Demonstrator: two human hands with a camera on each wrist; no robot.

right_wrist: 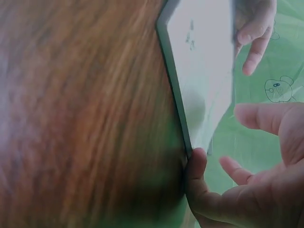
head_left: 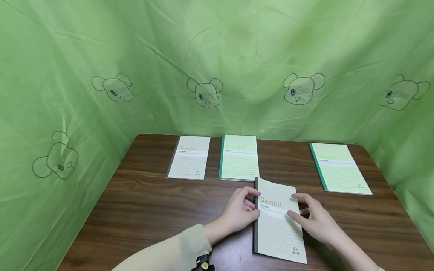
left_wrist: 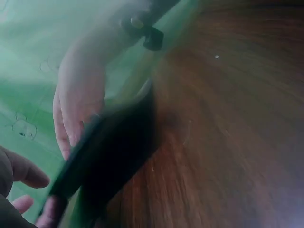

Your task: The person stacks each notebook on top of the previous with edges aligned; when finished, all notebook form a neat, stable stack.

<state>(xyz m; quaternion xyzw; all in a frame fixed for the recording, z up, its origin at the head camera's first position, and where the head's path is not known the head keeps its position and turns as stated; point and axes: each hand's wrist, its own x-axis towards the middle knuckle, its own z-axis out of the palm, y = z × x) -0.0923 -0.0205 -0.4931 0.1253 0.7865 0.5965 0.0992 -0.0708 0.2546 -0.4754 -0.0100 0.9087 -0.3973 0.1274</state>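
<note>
A pale rectangular paper notebook [right_wrist: 204,71] is seen at a slant over the blurred brown wood-grain table [right_wrist: 85,118], one fingertip of the right hand [right_wrist: 266,187] touching the end of its long near edge. Along the notebook's opposite long edge are fingers of the left hand [right_wrist: 255,23]; beyond the table, green cloth [right_wrist: 256,90] carries an outlined round-eared animal head [right_wrist: 279,90].

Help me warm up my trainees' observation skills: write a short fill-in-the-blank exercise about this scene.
1. The large title on the nearest notebook, between the left hand and right hand, reads "____".
2. The rightmost notebook has a ____ spine.
3. The brown table shows a ____ grain pattern.

Missing words: Gambit; green; wood.
</note>
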